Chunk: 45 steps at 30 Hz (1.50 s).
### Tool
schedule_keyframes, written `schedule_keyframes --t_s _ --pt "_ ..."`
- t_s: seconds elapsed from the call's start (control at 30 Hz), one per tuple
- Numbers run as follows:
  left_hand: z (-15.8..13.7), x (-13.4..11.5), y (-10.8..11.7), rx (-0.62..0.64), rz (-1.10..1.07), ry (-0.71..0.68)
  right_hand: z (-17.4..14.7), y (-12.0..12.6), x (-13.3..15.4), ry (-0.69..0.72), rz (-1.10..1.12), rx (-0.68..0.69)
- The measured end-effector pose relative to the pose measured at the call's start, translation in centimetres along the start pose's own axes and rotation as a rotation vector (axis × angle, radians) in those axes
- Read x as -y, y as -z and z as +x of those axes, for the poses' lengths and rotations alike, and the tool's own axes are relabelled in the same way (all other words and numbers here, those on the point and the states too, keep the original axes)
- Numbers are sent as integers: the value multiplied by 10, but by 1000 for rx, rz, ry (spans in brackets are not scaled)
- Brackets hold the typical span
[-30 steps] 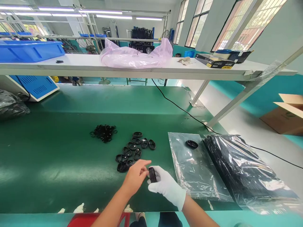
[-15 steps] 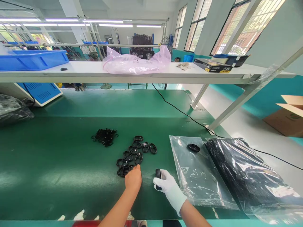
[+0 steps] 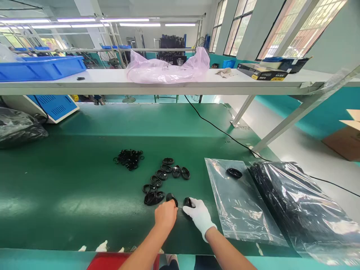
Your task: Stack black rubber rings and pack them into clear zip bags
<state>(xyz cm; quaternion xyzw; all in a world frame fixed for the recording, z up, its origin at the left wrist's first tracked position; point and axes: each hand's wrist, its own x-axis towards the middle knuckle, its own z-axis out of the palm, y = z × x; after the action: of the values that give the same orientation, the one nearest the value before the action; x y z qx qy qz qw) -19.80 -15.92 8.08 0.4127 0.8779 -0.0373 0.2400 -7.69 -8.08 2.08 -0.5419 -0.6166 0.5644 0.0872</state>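
Observation:
My bare left hand (image 3: 166, 214) pinches a black oval plastic ring (image 3: 171, 198), tipped up on its edge. Just to its right, my right hand (image 3: 200, 213), in a white glove, is closed round a small stack of black oval rings (image 3: 187, 203). A gap separates the two hands. Several more oval rings (image 3: 161, 174) lie loosely on the green table to the upper left of my left hand, some overlapping. Farther left sits a heap of small black rings (image 3: 129, 159).
On the right a clear plastic bag (image 3: 242, 210) lies flat with one oval ring (image 3: 234, 173) on it. Beside it is a pile of black items in clear plastic (image 3: 298, 210). A black cable (image 3: 219, 129) crosses the table. A white shelf (image 3: 112, 88) spans the back.
My left hand has moved right, away from the loose rings, with one oval ring in its fingers. My right hand keeps its stack, now tilted differently. The view has shifted slightly.

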Motion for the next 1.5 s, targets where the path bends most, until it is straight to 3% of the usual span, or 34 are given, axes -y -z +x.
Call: schedule_keyframes --t_s 0.17,0.27,0.43,0.63,0.73,0.93,1.17,1.3,1.5 --pt "1 11 15 -87 -46 30 7 7 -1 -86 96 128" --pt "12 -2 17 -111 26 9 10 6 -3 -98 96 127" --pt "23 -21 7 -33 57 13 10 3 -7 -86 102 129" --pt "12 6 -10 62 -133 -394 9 7 -4 -93 133 155" --pt "8 14 -16 62 -94 -353 9 10 -2 -89 139 178" --pt "4 -6 -12 52 -48 -205 8 11 0 -61 136 178" --pt "4 1 -27 80 -548 -295 11 9 0 -18 135 213" --pt "5 5 -37 37 -601 -297 13 8 -1 8 100 231" --pt "8 3 -40 35 -599 -296 10 6 0 8 -16 131"
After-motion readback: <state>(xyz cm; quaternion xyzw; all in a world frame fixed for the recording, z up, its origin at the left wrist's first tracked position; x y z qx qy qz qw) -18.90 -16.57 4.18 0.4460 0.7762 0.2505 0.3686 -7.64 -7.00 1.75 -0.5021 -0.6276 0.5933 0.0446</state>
